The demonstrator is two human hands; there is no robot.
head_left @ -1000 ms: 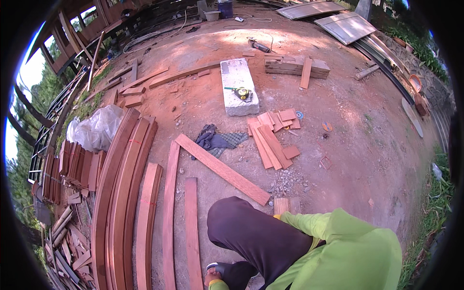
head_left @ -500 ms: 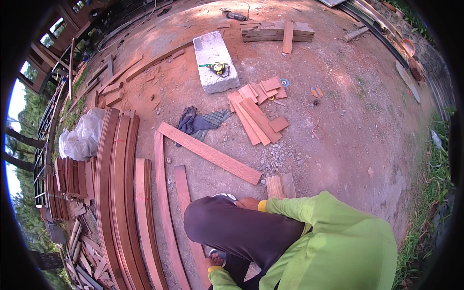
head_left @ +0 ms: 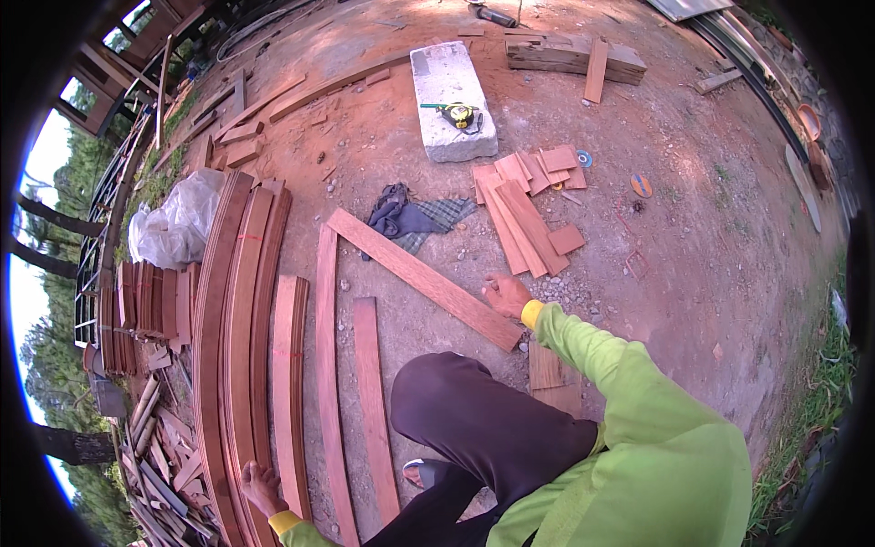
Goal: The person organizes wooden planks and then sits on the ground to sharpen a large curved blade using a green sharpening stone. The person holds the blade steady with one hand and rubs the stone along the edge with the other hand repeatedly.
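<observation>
My left hand, fingers loosely bent and apart, is over the left stack of long reddish boards, holding nothing visible. My right hand reaches out past my knee with curved fingers, just above the right end of a diagonal plank. Two narrower planks lie lengthwise left of my bent leg, and a short board is under my right forearm. Ahead are a pile of short cut boards and a dark cloth.
A white stone block carries a tape measure. Behind are a weathered beam and a grinder. Cutting discs lie on the dirt. A plastic bundle, bundled slats and scrap wood line the left.
My left hand has moved from beside my foot leftward onto the board stack. My right hand has come out from behind my knee and risen toward the diagonal plank. The view has shifted.
</observation>
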